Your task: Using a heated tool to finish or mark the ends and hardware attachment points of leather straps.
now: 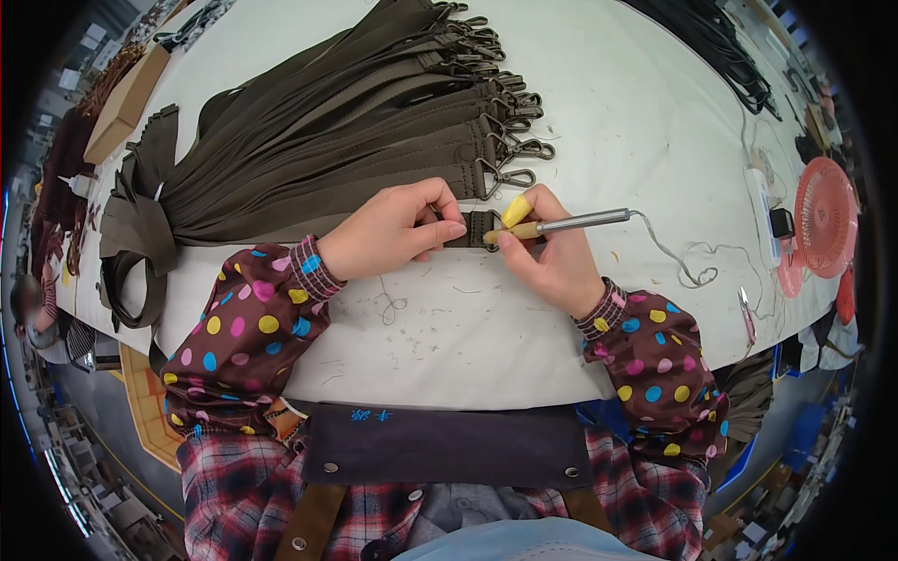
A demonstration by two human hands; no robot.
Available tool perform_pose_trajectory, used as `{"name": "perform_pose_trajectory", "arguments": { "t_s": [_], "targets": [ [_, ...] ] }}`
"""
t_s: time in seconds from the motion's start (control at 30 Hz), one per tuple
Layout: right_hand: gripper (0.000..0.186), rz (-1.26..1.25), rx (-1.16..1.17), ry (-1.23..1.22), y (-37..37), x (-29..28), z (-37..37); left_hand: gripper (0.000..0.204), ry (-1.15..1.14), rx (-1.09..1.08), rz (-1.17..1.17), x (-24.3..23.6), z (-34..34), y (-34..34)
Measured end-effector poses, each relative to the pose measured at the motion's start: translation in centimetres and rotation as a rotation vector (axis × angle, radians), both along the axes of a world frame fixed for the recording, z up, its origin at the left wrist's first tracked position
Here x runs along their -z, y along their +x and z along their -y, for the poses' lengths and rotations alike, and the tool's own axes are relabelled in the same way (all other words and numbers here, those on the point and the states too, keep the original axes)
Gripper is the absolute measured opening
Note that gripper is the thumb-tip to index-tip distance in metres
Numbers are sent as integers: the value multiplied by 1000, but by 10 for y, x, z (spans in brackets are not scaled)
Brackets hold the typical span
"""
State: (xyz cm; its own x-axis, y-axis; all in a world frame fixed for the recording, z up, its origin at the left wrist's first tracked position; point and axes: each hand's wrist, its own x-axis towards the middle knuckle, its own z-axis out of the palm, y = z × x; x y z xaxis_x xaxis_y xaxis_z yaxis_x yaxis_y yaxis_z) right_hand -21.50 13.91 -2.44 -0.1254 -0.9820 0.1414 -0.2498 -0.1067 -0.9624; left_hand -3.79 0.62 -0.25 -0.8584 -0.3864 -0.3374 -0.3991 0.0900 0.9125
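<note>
A dark olive webbing strap with a stitched end and a metal buckle lies across the table between my hands. My left hand is closed in a pinch over this strap, thumb and forefinger near its stitched end; the exact grip is partly hidden. My right hand grips a corded, soldering-iron-like pen with a metal shaft and a tan front part. Its tip is at the buckle end of the strap. A yellow finger cover sits on one finger of that hand.
A fanned pile of similar straps with metal snap hooks lies beyond my hands. Loose threads dot the white table. At right are a pink fan, tweezers and black cords; a cardboard box is far left.
</note>
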Motion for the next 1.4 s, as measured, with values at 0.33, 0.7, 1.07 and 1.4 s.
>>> {"name": "perform_pose_trajectory", "arguments": {
  "t_s": [0.33,0.7,1.07,1.4],
  "targets": [
    [19,-39,-58,81,0,-1,1,15,69,-13,-141,7,-1,1],
    [21,-57,5,-59,2,9,4,12,69,8,-96,5,-2,0],
    [18,-68,-2,23,-1,-4,0,11,-295,111,-29,-18,2,-7],
    [20,20,51,-40,1,2,2,12,-612,442,-132,-8,19,-25]
  ]
}}
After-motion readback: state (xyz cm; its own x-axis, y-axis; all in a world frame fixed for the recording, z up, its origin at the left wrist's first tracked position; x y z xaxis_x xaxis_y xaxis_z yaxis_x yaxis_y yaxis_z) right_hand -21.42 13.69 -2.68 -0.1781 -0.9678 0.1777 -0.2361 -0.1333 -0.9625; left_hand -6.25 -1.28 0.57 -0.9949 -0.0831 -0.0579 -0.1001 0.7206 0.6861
